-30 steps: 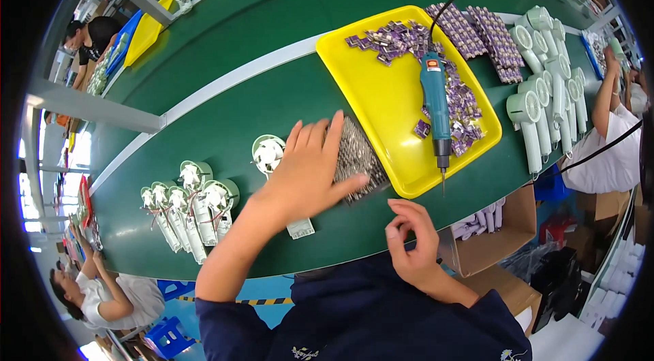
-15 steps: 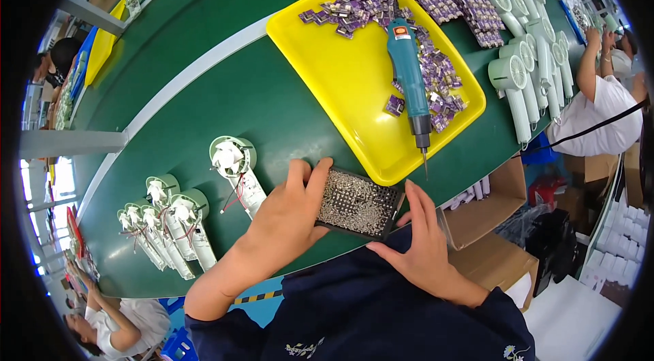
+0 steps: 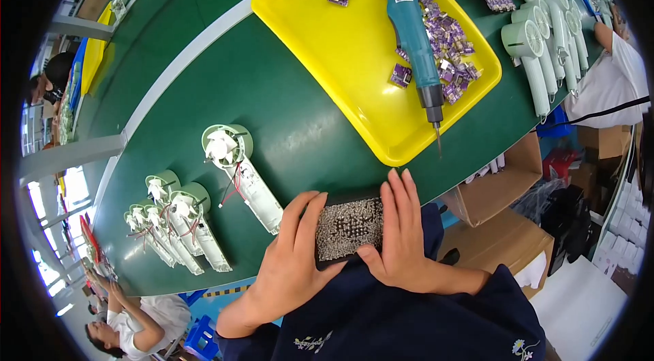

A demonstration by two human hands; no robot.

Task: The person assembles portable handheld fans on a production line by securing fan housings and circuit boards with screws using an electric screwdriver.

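One box (image 3: 351, 195), both ends held

Full of loose screws (image 3: 335, 242), at the near edge of the bench (image 3: 306, 129); I can't tell if lifted. I'd guess stiff, heavyish, easily spilled: grip the ends, keep level. Left hand (image 3: 291, 259) clasps one end, right hand (image 3: 403, 245) the other, both angled inward.

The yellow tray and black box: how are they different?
The yellow tray is big; the black box is small. The tray rests on the table; the box sits between the left hand and right hand. The tray carries purple boards; the box, tiny metal pieces. Both hold little parts.
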